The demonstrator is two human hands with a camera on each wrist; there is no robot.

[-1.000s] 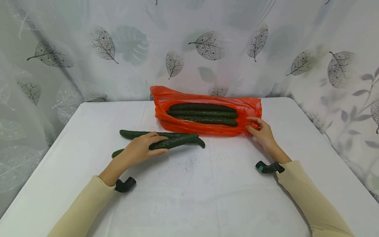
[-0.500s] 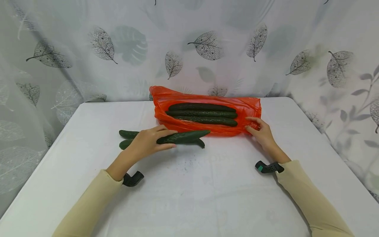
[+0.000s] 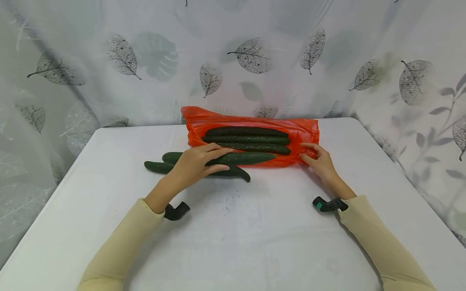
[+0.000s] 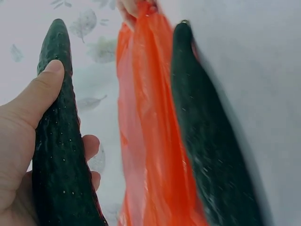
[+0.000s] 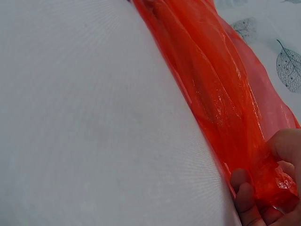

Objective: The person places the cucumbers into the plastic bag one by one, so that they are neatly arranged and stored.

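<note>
My left hand (image 3: pixel 194 161) grips a dark green cucumber (image 3: pixel 251 158), thumb on one side and fingers on the other. In the left wrist view, this cucumber (image 4: pixel 61 146) is held up beside the red plastic bag (image 4: pixel 146 108). From the head, its far end overlaps the front edge of the bag (image 3: pixel 307 126), where three cucumbers (image 3: pixel 251 139) lie side by side. One more cucumber (image 3: pixel 154 167) lies on the table beneath the held one, partly hidden by my left hand. My right hand (image 3: pixel 322 163) pinches the bag's right end; crumpled film (image 5: pixel 277 183) shows between its fingers.
The white-covered table (image 3: pixel 233 238) extends in front of the bag and to both sides. Behind it hangs a leaf-patterned curtain (image 3: pixel 153 97), close to the bag's back edge. Black wrist devices (image 3: pixel 176 211) sit at both sleeve cuffs.
My left hand has lifted the cucumber and carried it right and away from me, from over the lying cucumber to the bag's front edge. My right hand keeps its place on the bag.
</note>
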